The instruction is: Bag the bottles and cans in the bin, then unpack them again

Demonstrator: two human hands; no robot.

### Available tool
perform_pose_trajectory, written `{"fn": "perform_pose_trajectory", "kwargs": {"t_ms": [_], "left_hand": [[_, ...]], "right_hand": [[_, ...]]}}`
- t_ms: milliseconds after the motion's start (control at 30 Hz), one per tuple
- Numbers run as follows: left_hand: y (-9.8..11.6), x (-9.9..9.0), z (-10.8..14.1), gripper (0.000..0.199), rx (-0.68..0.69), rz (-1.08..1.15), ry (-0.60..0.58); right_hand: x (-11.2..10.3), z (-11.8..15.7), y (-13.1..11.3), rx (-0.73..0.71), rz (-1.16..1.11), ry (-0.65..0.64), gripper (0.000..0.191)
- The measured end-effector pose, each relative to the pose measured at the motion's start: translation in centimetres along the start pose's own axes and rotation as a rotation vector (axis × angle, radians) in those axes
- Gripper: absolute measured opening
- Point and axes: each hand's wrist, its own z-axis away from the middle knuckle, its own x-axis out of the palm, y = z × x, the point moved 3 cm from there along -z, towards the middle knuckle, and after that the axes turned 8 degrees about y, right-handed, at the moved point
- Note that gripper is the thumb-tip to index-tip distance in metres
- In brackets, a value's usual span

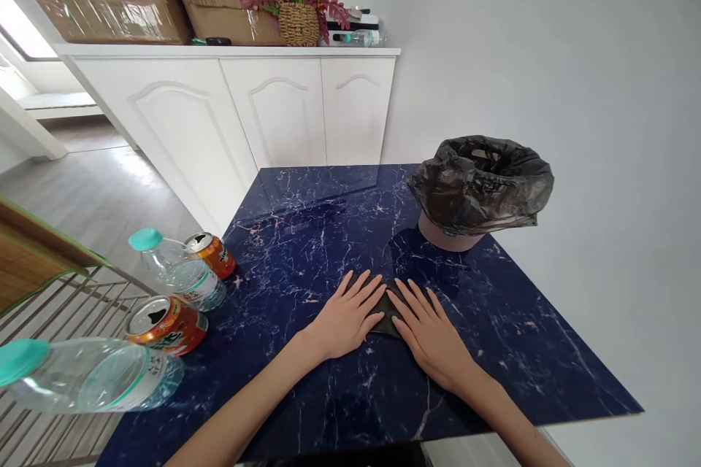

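Dark cloth (387,326), seemingly, lies beneath left hand (349,315) and right hand (430,334), each grip flat; table (307,248) surrounds it; left of it, edgeward: two bottles (145,379), two cans (183,325); beyond-right: one bin (446,236).

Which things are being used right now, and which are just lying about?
Being used: left hand, right hand, dark flat thing under both, blue table.

Just about, untouched: two nearer bottles, two orange cans, bagged bin, flower basket, cardboard boxes.

Forearms (257,406) angle inward over the table (285,255); left hand (346,317) and right hand (430,328) lie flat, palm-down, near its middle.
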Motion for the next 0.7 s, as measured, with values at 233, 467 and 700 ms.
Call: {"fn": "perform_pose_trajectory", "kwargs": {"t_ms": [233, 467, 700], "left_hand": [[1.4, -1.8, 4.6, 0.063, -0.077, -0.072, 0.076], [0.0, -4.8, 11.2, 0.061, -0.237, -0.081, 0.108], [-0.3, -5.5, 14.1, 0.055, -0.330, -0.057, 0.158]], "right_hand": [[-1.9, 0.3, 5.1, 0.357, -0.097, 0.105, 0.059], [-3.6, -0.6, 3.7, 0.264, -0.415, -0.084, 0.026], [-6.3, -0.8, 9.2, 0.591, -0.509, 0.005, 0.055]]}}
